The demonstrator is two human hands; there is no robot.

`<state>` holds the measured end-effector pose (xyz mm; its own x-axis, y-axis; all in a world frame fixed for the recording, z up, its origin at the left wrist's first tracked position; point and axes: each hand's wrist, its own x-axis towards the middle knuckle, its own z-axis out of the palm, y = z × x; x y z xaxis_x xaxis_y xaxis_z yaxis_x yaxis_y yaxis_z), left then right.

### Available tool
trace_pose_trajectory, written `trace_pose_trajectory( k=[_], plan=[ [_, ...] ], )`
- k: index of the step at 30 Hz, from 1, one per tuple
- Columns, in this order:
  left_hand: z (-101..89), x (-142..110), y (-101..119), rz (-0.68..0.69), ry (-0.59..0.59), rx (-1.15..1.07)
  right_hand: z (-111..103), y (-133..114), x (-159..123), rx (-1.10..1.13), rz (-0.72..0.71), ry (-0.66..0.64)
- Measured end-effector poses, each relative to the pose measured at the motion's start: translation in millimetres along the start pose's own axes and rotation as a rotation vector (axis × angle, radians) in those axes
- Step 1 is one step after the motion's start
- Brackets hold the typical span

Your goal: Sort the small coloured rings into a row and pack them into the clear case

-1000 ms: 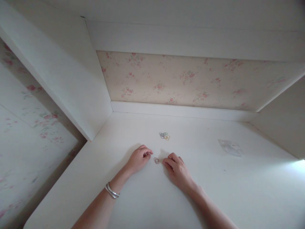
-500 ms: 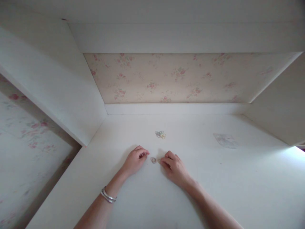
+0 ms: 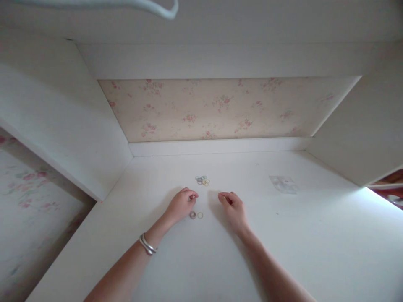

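Coloured rings (image 3: 203, 181), white tabletop (image 3: 201, 260), floral wallpaper (image 3: 206, 109)

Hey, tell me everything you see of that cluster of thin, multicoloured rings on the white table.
The cluster of thin, multicoloured rings lies on the smooth white table, beyond the left hand and right hand. Its small, slender loops look greenish, greyish and yellow, the yellow towards its near right side. They appear to lie flat, bunched and overlapping; their exact number and material are too small to tell. Neither hand touches it.
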<state>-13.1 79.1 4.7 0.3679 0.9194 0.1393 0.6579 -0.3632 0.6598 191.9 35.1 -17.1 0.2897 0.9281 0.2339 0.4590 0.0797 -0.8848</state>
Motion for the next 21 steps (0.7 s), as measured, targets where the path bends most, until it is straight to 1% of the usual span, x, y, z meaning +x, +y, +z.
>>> trace_pose_trajectory(
  k=[2,5,7,11,14,17,21],
  plan=[
    [7.0,13.3,9.4,0.018,-0.005,0.106,-1.0,3.6,3.2,0.04,0.049,-0.008],
    [15.4,30.1,18.8,0.032,0.005,0.289,-0.1,5.6,4.5,0.074,0.065,-0.027],
    [19.0,38.5,20.7,0.045,0.002,0.399,1.0,5.3,4.4,0.072,0.057,-0.04],
    [20.6,49.1,18.6,0.088,-0.079,0.543,1.7,3.5,4.8,0.057,0.035,-0.052],
    [18.3,53.2,17.8,0.122,-0.134,0.586,1.5,2.7,5.5,0.045,0.0,-0.053],
    [15.9,54.2,19.2,0.124,-0.183,0.573,1.4,2.0,5.9,0.039,-0.018,-0.054],
    [13.0,47.8,21.6,0.158,-0.221,0.552,0.4,0.2,5.2,0.036,-0.024,-0.055]
  ],
)
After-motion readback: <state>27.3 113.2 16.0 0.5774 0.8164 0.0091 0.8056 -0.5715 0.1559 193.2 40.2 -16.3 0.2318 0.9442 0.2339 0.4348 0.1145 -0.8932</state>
